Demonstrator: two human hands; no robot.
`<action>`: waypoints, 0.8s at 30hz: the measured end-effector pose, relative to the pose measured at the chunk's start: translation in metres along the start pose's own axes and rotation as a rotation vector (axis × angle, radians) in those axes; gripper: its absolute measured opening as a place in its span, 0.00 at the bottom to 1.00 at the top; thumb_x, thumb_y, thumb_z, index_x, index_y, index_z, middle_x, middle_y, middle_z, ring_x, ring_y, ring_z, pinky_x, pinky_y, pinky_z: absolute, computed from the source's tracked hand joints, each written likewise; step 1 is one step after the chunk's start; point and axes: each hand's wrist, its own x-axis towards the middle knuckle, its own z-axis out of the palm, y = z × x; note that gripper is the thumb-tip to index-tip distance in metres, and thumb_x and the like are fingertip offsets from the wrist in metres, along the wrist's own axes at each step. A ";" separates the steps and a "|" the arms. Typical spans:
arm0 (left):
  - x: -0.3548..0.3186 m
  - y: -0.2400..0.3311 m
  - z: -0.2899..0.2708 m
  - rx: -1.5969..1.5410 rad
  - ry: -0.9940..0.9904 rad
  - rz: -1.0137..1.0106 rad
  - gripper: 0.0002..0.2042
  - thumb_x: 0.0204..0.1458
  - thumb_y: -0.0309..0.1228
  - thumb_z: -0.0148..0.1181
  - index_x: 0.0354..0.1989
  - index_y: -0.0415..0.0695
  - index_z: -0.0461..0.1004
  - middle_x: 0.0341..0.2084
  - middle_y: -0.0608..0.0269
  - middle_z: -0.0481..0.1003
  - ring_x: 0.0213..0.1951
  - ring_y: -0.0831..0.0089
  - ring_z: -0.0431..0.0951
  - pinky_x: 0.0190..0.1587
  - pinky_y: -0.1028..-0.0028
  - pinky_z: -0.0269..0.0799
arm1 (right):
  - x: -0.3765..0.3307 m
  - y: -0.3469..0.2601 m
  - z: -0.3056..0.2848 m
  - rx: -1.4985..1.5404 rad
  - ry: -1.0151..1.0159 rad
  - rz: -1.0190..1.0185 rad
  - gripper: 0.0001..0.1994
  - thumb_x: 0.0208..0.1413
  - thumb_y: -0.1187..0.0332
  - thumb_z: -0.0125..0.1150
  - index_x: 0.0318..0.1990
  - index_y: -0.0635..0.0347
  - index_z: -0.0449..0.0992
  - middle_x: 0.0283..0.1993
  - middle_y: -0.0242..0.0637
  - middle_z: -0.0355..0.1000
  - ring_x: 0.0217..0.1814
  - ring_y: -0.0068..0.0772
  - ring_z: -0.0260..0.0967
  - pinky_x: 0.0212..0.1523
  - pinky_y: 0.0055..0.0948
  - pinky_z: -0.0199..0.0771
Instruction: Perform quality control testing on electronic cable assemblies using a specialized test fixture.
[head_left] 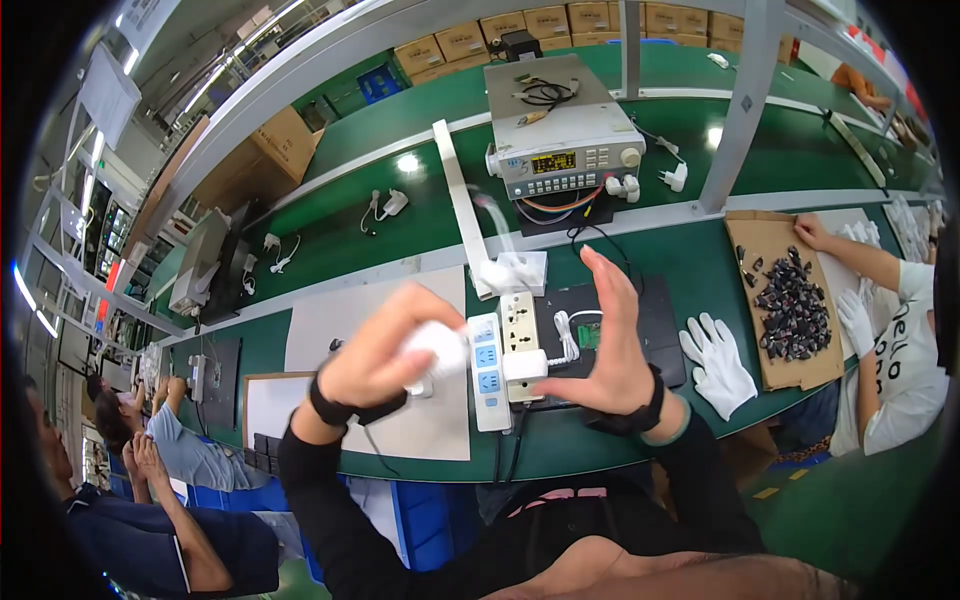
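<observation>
My left hand (375,355) is closed around a white power adapter (438,350), blurred by motion, just left of a white power strip (487,345) with blue sockets. My right hand (612,365) is open, thumb and fingers spread apart, with nothing between them. Beside its thumb, another white power adapter (524,366) sits on a second power strip (519,318). A coiled white cable (565,337) lies right of this strip, near a small green circuit board (590,336). Beyond the strips, a white plug with a cord (497,270) is smeared by motion.
A bench instrument (570,165) with a lit display stands behind. To the right lie a white glove (720,367) and a cardboard tray (835,365) of small black parts, with a co-worker's hands (856,322) beside it. Metal posts (742,110) rise from the green bench. Other people sit at left.
</observation>
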 end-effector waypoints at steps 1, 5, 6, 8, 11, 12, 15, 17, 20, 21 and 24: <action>0.007 0.004 0.009 -0.001 -0.004 0.002 0.16 0.57 0.39 0.49 0.45 0.38 0.69 0.41 0.57 0.69 0.40 0.66 0.68 0.45 0.71 0.63 | 0.001 -0.006 0.008 -0.002 0.121 -0.007 0.36 0.41 0.56 0.71 0.59 0.59 0.65 0.61 0.45 0.62 0.59 0.43 0.62 0.62 0.43 0.54; 0.019 0.004 0.024 -0.319 -0.152 0.256 0.18 0.59 0.42 0.47 0.44 0.38 0.70 0.37 0.58 0.70 0.38 0.65 0.69 0.45 0.70 0.64 | -0.009 0.024 -0.010 -0.283 -0.014 0.014 0.30 0.44 0.60 0.69 0.55 0.59 0.68 0.47 0.43 0.72 0.50 0.40 0.69 0.61 0.42 0.57; 0.020 -0.002 0.023 -0.363 -0.120 0.191 0.17 0.60 0.40 0.46 0.45 0.38 0.70 0.39 0.59 0.70 0.40 0.67 0.70 0.47 0.71 0.63 | -0.016 0.035 -0.024 -0.425 -0.142 0.027 0.27 0.46 0.62 0.68 0.54 0.60 0.70 0.41 0.43 0.76 0.47 0.39 0.71 0.60 0.41 0.59; 0.023 -0.025 0.023 -0.446 -0.048 0.056 0.14 0.61 0.37 0.45 0.45 0.38 0.71 0.42 0.61 0.72 0.44 0.70 0.70 0.51 0.73 0.62 | -0.032 0.062 -0.044 -0.280 -0.191 0.121 0.19 0.49 0.68 0.64 0.49 0.61 0.73 0.25 0.36 0.75 0.36 0.33 0.73 0.54 0.38 0.65; 0.028 -0.084 0.036 -0.522 0.082 -0.338 0.13 0.64 0.36 0.43 0.45 0.40 0.71 0.43 0.64 0.72 0.46 0.75 0.69 0.52 0.75 0.62 | -0.044 0.079 -0.080 0.261 -0.343 0.774 0.11 0.54 0.66 0.58 0.42 0.63 0.74 0.19 0.30 0.68 0.29 0.28 0.69 0.44 0.33 0.69; 0.033 -0.104 0.047 -0.526 0.074 -0.334 0.13 0.64 0.36 0.43 0.45 0.40 0.71 0.43 0.64 0.72 0.46 0.75 0.69 0.52 0.75 0.62 | -0.053 0.089 -0.088 0.511 -0.238 0.758 0.10 0.55 0.66 0.56 0.40 0.63 0.74 0.18 0.29 0.66 0.27 0.26 0.66 0.42 0.30 0.68; 0.042 -0.152 0.077 -0.355 0.007 -0.344 0.13 0.65 0.34 0.41 0.45 0.42 0.71 0.43 0.67 0.72 0.47 0.78 0.68 0.52 0.76 0.62 | -0.061 0.114 -0.085 1.026 -0.025 0.689 0.11 0.56 0.64 0.52 0.35 0.64 0.74 0.18 0.27 0.62 0.22 0.23 0.61 0.38 0.26 0.67; 0.053 -0.161 0.087 -0.366 -0.050 -0.405 0.13 0.65 0.35 0.41 0.45 0.42 0.71 0.42 0.66 0.72 0.47 0.76 0.69 0.53 0.75 0.62 | -0.051 0.120 -0.074 1.205 -0.018 0.702 0.13 0.59 0.60 0.48 0.34 0.63 0.70 0.19 0.25 0.57 0.23 0.23 0.58 0.39 0.24 0.64; 0.053 -0.169 0.087 -0.324 -0.101 -0.421 0.14 0.65 0.36 0.40 0.45 0.42 0.71 0.42 0.65 0.72 0.47 0.74 0.69 0.53 0.75 0.61 | -0.048 0.126 -0.061 1.263 0.015 0.754 0.14 0.61 0.59 0.47 0.36 0.63 0.69 0.22 0.26 0.57 0.26 0.23 0.58 0.39 0.23 0.63; 0.055 -0.160 0.086 -0.264 -0.122 -0.388 0.14 0.65 0.35 0.40 0.45 0.42 0.72 0.42 0.65 0.73 0.47 0.72 0.69 0.54 0.74 0.61 | -0.052 0.126 -0.062 1.227 0.046 0.781 0.13 0.60 0.60 0.48 0.38 0.64 0.69 0.25 0.27 0.59 0.28 0.22 0.59 0.40 0.22 0.62; 0.058 -0.158 0.082 -0.146 -0.185 -0.314 0.14 0.64 0.35 0.40 0.44 0.42 0.72 0.42 0.63 0.73 0.48 0.69 0.69 0.55 0.72 0.61 | -0.060 0.132 -0.061 1.088 0.061 0.821 0.13 0.60 0.62 0.50 0.42 0.65 0.71 0.30 0.28 0.63 0.31 0.20 0.60 0.39 0.21 0.61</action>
